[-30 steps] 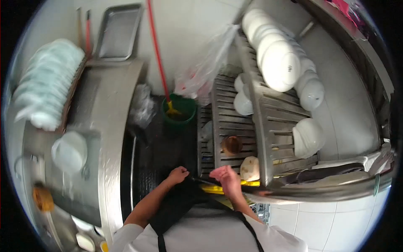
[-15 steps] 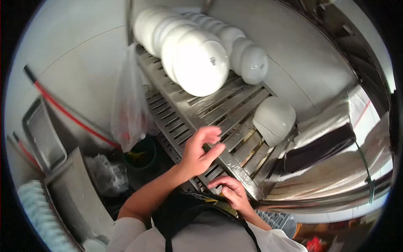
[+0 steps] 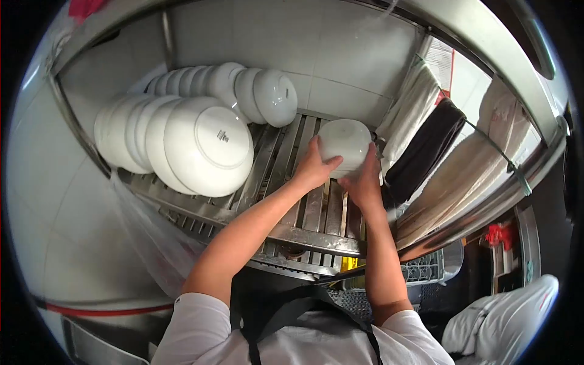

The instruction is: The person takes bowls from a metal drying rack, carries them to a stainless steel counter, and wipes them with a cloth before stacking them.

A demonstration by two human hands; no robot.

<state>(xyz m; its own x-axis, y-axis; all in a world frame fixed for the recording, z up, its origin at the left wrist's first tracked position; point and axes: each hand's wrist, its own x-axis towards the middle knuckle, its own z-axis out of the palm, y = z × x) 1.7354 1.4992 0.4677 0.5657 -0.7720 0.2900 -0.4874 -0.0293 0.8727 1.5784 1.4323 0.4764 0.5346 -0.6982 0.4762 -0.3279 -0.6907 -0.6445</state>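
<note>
Upside down on the slatted metal shelf [image 3: 261,176] sits a stack of white bowls [image 3: 345,139]. My left hand [image 3: 315,165] is wrapped round the near left side of this stack, thumb along its front. On the right side, my right hand [image 3: 364,182] presses against it, partly hidden behind its own wrist and fingers. The stack rests between both palms. Left of my hands, large white plates [image 3: 213,146] stand on edge in a row, and smaller white bowls [image 3: 275,97] line up behind them.
Cloths [image 3: 426,149] hang over a line at the right, beside a metal rail [image 3: 480,210]. A clear plastic bag [image 3: 152,237] hangs at the left front. Below right is a grey crate [image 3: 426,267]. Another person's white-clothed part [image 3: 505,319] shows at the lower right.
Both my hands have moved forward over the shelf and closed round the bowl stack. The view has shifted, showing more of the shelf frame and the right side.
</note>
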